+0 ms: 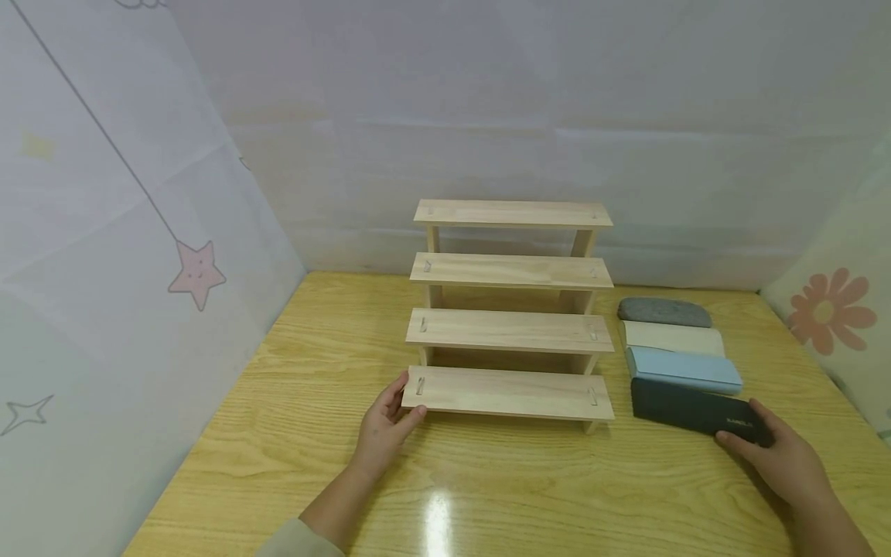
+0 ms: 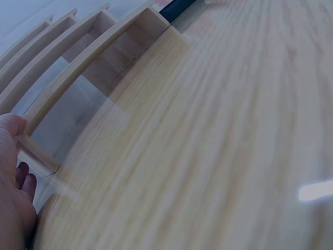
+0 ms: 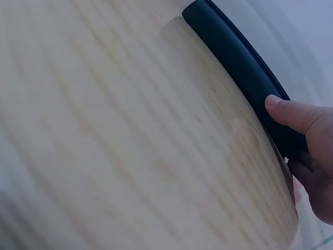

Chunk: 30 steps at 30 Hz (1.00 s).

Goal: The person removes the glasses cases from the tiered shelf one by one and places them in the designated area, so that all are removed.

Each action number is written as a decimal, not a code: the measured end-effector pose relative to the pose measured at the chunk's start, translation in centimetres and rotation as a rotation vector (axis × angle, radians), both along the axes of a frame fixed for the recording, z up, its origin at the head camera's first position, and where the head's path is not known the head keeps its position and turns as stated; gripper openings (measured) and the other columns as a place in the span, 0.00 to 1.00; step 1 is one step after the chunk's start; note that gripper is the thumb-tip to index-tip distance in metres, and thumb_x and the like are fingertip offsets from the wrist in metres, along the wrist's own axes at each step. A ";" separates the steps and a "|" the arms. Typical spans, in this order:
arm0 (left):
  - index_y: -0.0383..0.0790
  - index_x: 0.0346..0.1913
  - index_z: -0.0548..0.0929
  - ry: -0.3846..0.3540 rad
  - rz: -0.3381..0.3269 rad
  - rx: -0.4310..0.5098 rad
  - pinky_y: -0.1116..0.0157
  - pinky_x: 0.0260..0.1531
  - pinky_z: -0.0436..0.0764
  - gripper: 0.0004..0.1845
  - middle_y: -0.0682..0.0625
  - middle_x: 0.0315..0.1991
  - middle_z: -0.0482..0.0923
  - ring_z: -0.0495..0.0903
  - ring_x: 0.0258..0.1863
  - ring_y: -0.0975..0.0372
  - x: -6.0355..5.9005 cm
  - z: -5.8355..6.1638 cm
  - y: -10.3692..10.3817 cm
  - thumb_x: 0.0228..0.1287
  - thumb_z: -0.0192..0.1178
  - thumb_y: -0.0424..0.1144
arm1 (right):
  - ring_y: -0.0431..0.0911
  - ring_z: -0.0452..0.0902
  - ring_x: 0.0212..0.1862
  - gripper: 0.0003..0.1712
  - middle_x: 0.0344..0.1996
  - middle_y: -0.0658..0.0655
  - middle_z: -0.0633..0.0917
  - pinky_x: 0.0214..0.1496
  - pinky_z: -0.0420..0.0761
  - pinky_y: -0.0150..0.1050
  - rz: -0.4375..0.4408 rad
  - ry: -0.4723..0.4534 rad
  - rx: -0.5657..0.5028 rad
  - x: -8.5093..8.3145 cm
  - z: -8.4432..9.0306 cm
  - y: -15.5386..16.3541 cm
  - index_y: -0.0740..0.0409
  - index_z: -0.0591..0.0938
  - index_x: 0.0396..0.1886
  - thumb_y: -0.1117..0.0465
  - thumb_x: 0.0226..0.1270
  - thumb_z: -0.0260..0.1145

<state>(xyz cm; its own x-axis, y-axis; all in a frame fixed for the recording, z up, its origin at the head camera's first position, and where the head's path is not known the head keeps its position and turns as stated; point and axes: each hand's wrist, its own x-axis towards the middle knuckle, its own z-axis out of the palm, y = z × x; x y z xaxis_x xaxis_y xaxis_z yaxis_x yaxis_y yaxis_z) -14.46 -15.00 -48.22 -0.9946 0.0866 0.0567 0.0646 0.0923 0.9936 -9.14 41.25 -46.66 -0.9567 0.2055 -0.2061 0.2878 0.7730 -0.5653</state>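
In the right wrist view alone, thumb (image 3: 291, 112) apparently atop dark case (image 3: 234, 62).

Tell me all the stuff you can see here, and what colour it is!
wooden step shelf: 1, pale wood, four steps, middle of the table
dark case: 1, dark navy, nearest in the row right of the shelf
light blue case: 1, behind the dark one
cream case: 1, behind the blue one
grey case: 1, farthest back
table: 1, yellow wood grain
left hand: 1, touching the bottom step's left end
right hand: 1, gripping the dark case's right end
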 end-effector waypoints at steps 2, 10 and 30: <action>0.35 0.74 0.59 0.001 0.000 0.004 0.57 0.70 0.62 0.38 0.42 0.77 0.54 0.54 0.76 0.51 0.0 0.0 0.0 0.65 0.65 0.37 | 0.84 0.44 0.66 0.57 0.70 0.84 0.45 0.60 0.56 0.77 -0.015 0.007 -0.002 -0.1 0.0 -0.1 0.63 0.37 0.78 0.36 0.70 0.57; 0.33 0.74 0.60 0.015 0.005 0.022 0.58 0.69 0.65 0.38 0.41 0.76 0.55 0.55 0.76 0.51 -0.1 -0.1 0.2 0.65 0.65 0.34 | 0.82 0.52 0.64 0.58 0.66 0.87 0.55 0.59 0.61 0.75 -0.036 -0.024 -0.007 -0.6 0.4 -0.3 0.66 0.37 0.77 0.34 0.70 0.54; 0.31 0.73 0.60 0.021 0.006 0.051 0.63 0.67 0.68 0.37 0.40 0.76 0.55 0.56 0.75 0.51 0.0 -0.1 0.2 0.64 0.64 0.31 | 0.79 0.60 0.61 0.55 0.65 0.87 0.57 0.58 0.65 0.73 -0.053 -0.021 0.013 -0.7 0.7 -0.7 0.68 0.37 0.76 0.36 0.73 0.52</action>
